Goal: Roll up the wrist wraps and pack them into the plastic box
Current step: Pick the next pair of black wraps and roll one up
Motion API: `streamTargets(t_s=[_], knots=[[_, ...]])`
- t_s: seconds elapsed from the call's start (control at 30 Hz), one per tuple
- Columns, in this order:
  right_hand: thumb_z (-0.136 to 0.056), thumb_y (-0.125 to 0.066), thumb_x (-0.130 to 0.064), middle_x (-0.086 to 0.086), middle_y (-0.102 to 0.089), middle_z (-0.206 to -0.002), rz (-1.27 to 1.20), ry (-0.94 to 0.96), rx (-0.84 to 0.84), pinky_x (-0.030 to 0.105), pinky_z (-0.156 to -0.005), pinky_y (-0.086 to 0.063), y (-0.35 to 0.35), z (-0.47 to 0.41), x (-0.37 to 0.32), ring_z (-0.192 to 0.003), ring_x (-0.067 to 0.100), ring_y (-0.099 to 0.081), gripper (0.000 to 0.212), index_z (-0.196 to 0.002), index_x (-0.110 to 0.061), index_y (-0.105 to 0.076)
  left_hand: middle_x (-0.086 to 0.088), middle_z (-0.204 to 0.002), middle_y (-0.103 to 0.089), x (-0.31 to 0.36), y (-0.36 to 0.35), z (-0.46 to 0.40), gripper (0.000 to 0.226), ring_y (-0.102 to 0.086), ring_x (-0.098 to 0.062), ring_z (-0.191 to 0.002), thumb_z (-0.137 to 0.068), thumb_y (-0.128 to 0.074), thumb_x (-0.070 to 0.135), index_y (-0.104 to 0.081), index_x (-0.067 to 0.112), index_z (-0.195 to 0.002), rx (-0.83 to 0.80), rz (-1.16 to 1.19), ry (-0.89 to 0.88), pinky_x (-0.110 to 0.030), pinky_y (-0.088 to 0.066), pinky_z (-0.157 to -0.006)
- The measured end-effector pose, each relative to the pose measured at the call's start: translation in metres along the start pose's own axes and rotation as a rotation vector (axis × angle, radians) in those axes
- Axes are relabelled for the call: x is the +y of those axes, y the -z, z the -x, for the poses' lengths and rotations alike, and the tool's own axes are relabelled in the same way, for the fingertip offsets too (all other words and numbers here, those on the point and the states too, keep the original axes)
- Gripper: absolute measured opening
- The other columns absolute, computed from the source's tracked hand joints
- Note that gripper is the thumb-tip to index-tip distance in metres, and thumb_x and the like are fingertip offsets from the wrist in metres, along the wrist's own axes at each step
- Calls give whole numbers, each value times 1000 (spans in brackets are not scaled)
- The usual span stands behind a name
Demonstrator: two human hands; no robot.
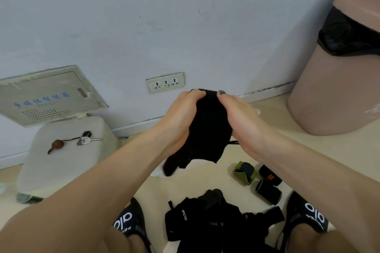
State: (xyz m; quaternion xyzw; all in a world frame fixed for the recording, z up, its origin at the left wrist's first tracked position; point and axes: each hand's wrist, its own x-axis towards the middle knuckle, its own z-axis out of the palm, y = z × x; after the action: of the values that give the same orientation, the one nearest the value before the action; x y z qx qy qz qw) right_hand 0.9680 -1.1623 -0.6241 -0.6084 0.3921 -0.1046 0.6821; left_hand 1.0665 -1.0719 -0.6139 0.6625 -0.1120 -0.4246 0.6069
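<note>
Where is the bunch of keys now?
In the head view, the bunch of keys lies at the left, on top of the white box below the wall panel.

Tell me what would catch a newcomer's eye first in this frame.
Both hands, left hand and right hand, grip a black wrist wrap held up mid-frame before the wall. Below, between the feet, lies a pile of unrolled black wraps, with three rolled wraps on the floor to its right.

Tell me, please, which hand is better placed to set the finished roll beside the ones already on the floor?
Probably the right hand: the rolled wraps lie on the floor on its side. Both it and the left hand grip the black wrap.
</note>
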Motion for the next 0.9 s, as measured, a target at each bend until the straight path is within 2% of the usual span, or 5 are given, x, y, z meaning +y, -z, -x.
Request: streamTargets(t_s=[0.13, 0.47, 0.6, 0.73, 0.9], knots=[[-106, -42, -50, 1, -68, -113, 83, -25, 54, 44, -100, -53, 6, 2, -7, -105, 19, -67, 31, -111, -25, -59, -25, -128, -68, -14, -4, 5, 70, -71, -40, -110, -76, -60, 28, -48, 9, -142, -158, 127, 144, -51, -62, -85], [-100, -61, -16, 10, -75, -111, 17, 10, -41, 47, -96, -59, 18, 5, -11, -102, 24, -74, 20, -120, -14, -63, -14, -108, -77, 2, 10, -2, 26, -74, -27, -101, -103, -51, 11, -69, -1, -119, -81, 41, -41, -40, -60, -91], [-98, -64, -13, 11, -79, -105, 37, 49, -19, 49, -95, -60, 24, 5, -13, -100, 26, -76, 16, -112, -12, -72, -4, -96, -75, 1, 8, 3, 29, -73, -15, -83, -97, -61, 17, -62, 5, -124, -64, -117, -40, -25, -56, -67], [-93, -70, -10, 15, -75, -113, -63, 24, -3, 47, -94, -60, 31, -1, -14, -105, 31, -75, 35, -127, -11, -62, -2, -109, -72, 2, 12, 4, 59, -72, -15, -93, -91, -68, 7, -38, 21, -140, -13, -196, -108, -34, -59, -89], [-88, -73, 0, 8, -75, -117, -39, 68, -69, 44, -100, -57, 40, 1, -19, -104, 25, -75, 56, -136, -20, -52, -13, -113, -69, 6, 19, 6, 55, -72, -24, -85, -89, -63, -5, -53, 32, -129, -69, -250, -244, -39, -61, -86]])
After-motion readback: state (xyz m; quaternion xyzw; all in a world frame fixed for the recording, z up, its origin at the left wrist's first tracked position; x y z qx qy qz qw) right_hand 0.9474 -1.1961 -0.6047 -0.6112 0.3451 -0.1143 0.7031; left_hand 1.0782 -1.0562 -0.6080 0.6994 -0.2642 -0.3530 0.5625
